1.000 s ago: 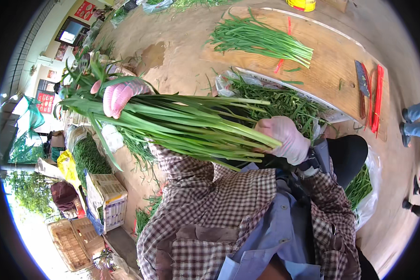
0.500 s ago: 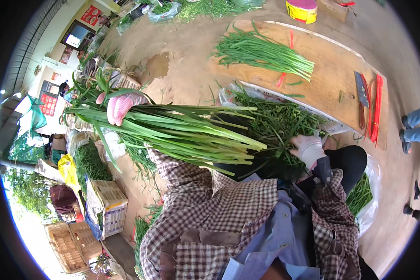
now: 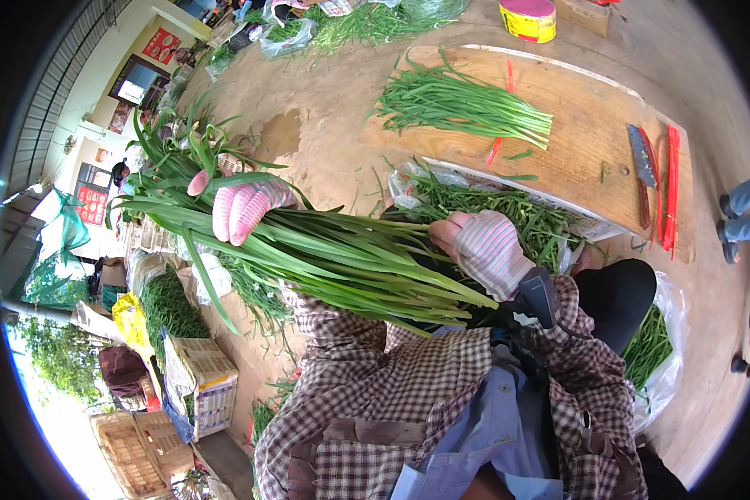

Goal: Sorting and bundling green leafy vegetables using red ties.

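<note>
My left hand (image 3: pixel 250 207), in a pink-and-white striped knit glove with bare fingertips, is wrapped round a large bunch of garlic chives (image 3: pixel 350 258). The bunch lies sideways above my lap, leaves to the left and pale stem ends to the right. My right hand (image 3: pixel 485 252), gloved in pale stripes, has its fingers closed at the upper edge of the stems; a dark band circles that wrist. Another bunch of garlic chives (image 3: pixel 467 104) rests across a red strip (image 3: pixel 495 150) on the wooden board (image 3: pixel 592 117).
A knife (image 3: pixel 642 157) and several red strips (image 3: pixel 672 187) lie at the board's right. Loose green scraps (image 3: pixel 529 208) fill the space below its near edge. A plastic bag of greens (image 3: pixel 648 354) stands right of my knee; crates (image 3: pixel 200 387) stand left. People's legs (image 3: pixel 743 204) show far right.
My right hand has come up and left from the loose scraps to the stems of the held bunch. My left hand has shifted slightly right with the chives, whose stem ends now hang lower.
</note>
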Tool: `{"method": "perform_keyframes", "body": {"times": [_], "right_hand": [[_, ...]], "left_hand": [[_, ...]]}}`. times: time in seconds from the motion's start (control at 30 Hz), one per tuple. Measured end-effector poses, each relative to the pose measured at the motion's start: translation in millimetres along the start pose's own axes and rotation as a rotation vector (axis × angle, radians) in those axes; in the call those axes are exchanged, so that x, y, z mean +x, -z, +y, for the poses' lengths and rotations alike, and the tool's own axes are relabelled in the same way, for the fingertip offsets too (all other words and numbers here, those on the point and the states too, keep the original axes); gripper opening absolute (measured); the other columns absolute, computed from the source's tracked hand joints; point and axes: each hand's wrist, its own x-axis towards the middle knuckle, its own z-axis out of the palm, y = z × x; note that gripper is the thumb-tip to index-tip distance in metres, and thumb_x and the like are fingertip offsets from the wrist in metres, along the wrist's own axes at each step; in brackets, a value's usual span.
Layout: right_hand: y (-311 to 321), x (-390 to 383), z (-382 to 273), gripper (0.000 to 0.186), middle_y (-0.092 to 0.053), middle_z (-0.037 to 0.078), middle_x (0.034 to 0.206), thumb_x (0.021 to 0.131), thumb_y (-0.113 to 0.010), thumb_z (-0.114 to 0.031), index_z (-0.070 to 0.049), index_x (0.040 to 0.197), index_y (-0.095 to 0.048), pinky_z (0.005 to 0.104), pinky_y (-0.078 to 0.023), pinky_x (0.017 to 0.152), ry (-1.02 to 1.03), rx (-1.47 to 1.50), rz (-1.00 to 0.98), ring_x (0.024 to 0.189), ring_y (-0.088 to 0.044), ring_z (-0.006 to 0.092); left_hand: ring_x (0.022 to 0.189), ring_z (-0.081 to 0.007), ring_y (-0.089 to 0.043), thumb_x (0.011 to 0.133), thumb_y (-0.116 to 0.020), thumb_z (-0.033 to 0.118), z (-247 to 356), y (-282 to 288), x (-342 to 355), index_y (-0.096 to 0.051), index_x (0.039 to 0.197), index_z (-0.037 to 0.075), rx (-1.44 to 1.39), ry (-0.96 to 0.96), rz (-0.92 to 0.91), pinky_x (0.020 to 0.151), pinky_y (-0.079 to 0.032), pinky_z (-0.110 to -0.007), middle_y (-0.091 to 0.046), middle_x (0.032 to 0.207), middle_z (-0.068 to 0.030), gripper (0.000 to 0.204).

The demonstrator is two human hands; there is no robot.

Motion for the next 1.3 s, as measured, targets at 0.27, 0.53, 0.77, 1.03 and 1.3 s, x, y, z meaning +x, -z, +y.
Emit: {"method": "perform_keyframes", "body": {"times": [0.27,0.53,0.77,1.03,1.3], "right_hand": [[-13,-9,0,0.028,-0.062,0.008,0.084,0.075,-0.068,-0.026,-0.012,0.098,-0.06,0.0387,-0.048,0.056,-0.087,0.194,0.028,0.065,-0.06,0.0296],[-36,-15,15,0.015,-0.056,0.008,0.069,0.079,-0.061,-0.028,-0.014,0.079,-0.059,0.0401,-0.046,0.052,0.005,0.036,-0.018,0.061,-0.058,0.0293],[-50,-93,84,0.022,-0.062,0.014,0.077,0.082,-0.054,-0.029,-0.007,0.079,-0.06,0.0452,-0.047,0.058,-0.435,-0.286,-0.532,0.067,-0.06,0.0352],[49,-21,36,0.074,-0.055,0.022,0.117,0.06,-0.08,-0.028,-0.006,0.123,-0.048,0.0404,-0.048,0.083,-0.289,0.101,0.027,0.101,-0.056,0.036],[33,66,14,0.109,-0.025,0.013,0.146,0.066,-0.08,-0.037,-0.003,0.144,-0.012,0.0318,-0.019,0.109,0.007,1.1,0.014,0.135,-0.019,0.0212]], "left_hand": [[0.06,-0.0176,-0.055,0.094,-0.042,0.016,-3,-1,3,-0.044,0.125,0.004,0.023,0.026,0.008,0.069,-0.046,-0.032,-0.055,0.064,-0.0046,0.033],[0.059,-0.0171,-0.055,0.095,-0.042,0.018,-19,-11,3,-0.043,0.127,0.005,0.197,0.091,0.023,0.069,-0.046,-0.032,-0.054,0.063,-0.0038,0.034],[0.056,-0.0102,-0.047,0.097,-0.04,0.025,-1,-3,-2,-0.043,0.126,0.009,0.324,0.068,0.091,0.067,-0.042,-0.029,-0.041,0.059,0.0035,0.033],[0.056,-0.0083,-0.043,0.087,-0.059,0.026,9,12,16,-0.045,0.125,0.011,0.313,0.061,0.16,0.063,-0.039,-0.027,-0.038,0.061,0.005,0.043],[0.069,-0.0228,-0.057,0.083,-0.057,0.03,-106,55,46,-0.062,0.09,0.006,0.832,0.398,1.249,0.074,-0.047,-0.035,-0.061,0.08,-0.0089,0.026]]}}
